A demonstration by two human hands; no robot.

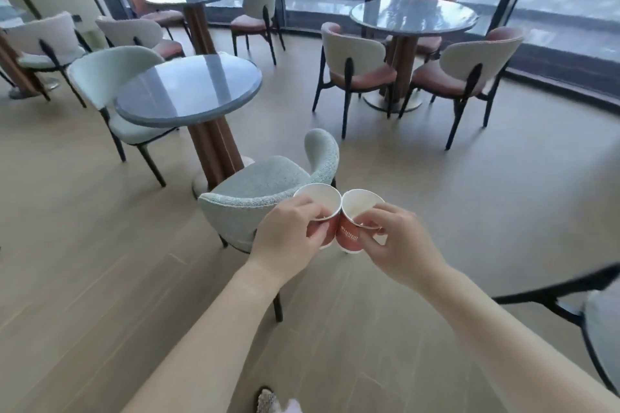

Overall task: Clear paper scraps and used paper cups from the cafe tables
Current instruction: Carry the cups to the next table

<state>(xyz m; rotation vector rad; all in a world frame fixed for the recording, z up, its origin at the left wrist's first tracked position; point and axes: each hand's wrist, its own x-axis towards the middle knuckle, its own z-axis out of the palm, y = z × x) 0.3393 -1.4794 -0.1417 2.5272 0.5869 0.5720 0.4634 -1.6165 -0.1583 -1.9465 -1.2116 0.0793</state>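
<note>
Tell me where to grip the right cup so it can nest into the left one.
Grip the right cup at its upper wall just under the rim, from the right, outer side, as the right hand pinches it now. It stands roughly upright, tapers to a narrower base, and touches the left cup on its other side, so that likely keeps the base free.

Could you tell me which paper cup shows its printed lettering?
The right cup, pinched by the right hand; the left hand mostly covers the left cup's side.
</note>
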